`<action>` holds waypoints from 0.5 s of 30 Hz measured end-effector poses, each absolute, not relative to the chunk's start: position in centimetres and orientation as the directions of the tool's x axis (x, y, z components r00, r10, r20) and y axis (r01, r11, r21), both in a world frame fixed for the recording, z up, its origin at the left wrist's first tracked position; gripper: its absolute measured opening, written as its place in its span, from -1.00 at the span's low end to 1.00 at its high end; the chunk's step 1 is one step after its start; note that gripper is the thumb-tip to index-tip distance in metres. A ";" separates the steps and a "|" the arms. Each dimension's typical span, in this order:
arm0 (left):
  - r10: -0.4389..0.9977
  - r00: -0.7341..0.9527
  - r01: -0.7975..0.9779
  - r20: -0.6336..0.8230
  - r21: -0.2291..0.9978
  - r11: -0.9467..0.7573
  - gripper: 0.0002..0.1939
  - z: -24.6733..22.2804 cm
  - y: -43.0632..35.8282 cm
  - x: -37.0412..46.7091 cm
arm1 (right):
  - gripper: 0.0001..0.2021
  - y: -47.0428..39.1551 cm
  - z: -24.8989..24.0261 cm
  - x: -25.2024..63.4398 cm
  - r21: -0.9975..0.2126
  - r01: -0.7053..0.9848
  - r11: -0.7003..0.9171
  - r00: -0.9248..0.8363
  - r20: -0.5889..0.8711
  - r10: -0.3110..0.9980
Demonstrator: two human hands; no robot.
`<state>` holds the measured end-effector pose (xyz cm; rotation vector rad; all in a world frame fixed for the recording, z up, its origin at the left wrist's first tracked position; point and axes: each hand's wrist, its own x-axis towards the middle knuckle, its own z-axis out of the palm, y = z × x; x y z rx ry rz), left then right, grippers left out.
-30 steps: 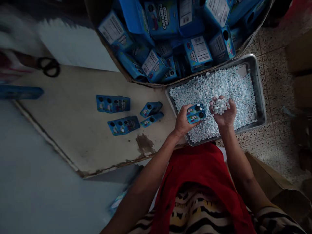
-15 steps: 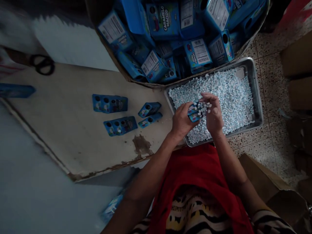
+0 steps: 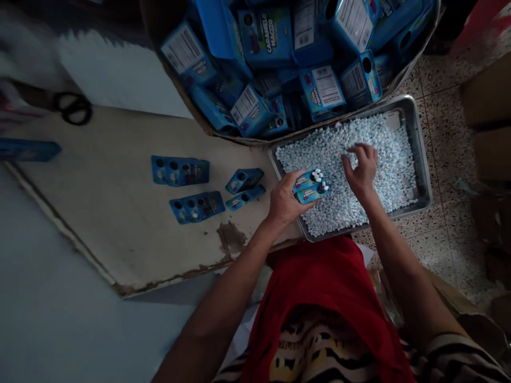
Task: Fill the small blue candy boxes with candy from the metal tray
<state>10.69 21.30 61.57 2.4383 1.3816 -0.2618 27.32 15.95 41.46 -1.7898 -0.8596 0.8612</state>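
Observation:
Two small blue boxes (image 3: pixel 306 186) are held side by side in my left hand (image 3: pixel 285 199), over the left part of the metal tray (image 3: pixel 423 159). White candies show at the holes in their ends. My right hand (image 3: pixel 362 167) is over the pale blue and white candies (image 3: pixel 339 138) in the tray, with its fingers apart and curved and nothing visible in them. On the table to the left stand several more blue boxes (image 3: pixel 197 206), in small groups.
A large carton (image 3: pixel 203 119) full of blue boxes is behind the tray. Black scissor handles (image 3: pixel 72 108) and another blue box (image 3: pixel 27 149) lie at the table's far left. Brown cartons (image 3: pixel 493 154) stand on the speckled floor at right.
My left hand has drawn back to the left with the two boxes. My right hand has moved away from them to the right, and the loose candies between the hands are gone.

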 end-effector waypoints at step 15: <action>0.795 0.521 0.854 -0.312 0.195 -0.483 -0.22 61.6 20.4 9.6 | -0.65 14.4 43.2 26.4 -0.328 -0.927 -0.181 0.148 -0.765 0.627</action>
